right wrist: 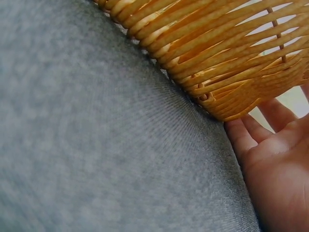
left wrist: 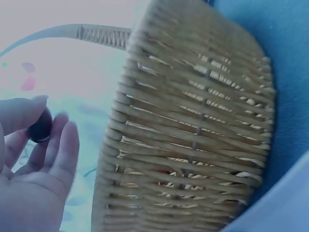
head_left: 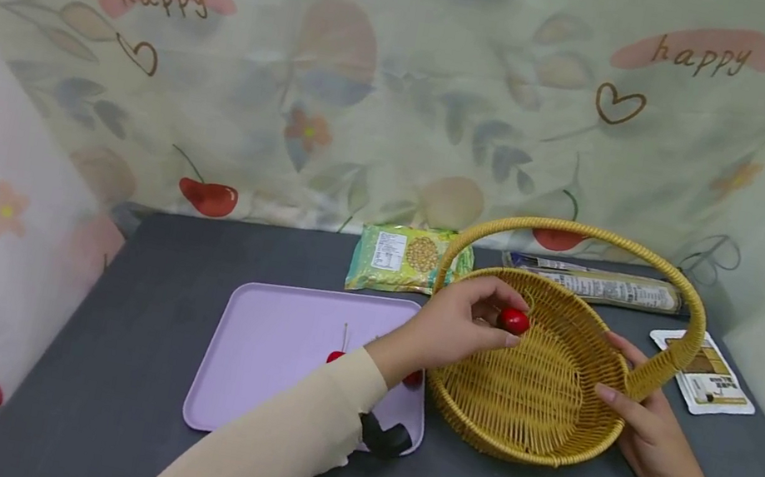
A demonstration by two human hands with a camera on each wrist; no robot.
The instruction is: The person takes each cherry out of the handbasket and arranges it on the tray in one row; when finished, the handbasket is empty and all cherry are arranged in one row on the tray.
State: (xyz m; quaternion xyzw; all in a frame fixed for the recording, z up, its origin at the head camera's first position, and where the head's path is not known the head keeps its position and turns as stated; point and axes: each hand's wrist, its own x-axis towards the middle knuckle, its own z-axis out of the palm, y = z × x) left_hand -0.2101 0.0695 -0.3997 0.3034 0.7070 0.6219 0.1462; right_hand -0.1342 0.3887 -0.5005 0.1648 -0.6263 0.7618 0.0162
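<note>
My left hand [head_left: 463,324] pinches a red cherry [head_left: 514,321] between thumb and fingers, above the left part of a yellow wicker basket [head_left: 521,456]. The left wrist view shows the same cherry [left wrist: 39,126], dark there, beside the basket's woven wall [left wrist: 193,121]. At the basket's right side, near the foot of its arched handle [head_left: 584,232], my right hand [head_left: 652,440] grips the rim, thumb on the near side and other fingers behind. On the lilac tray [head_left: 279,314] lie red cherries [head_left: 335,357], one showing a stem; my left arm partly hides them.
A green and yellow food packet [head_left: 394,261] lies behind the tray. Behind the basket is a long clear packet [head_left: 617,290]. A white and brown pouch [head_left: 708,382] lies to its right. Patterned cloth hangs around the grey table [head_left: 159,302].
</note>
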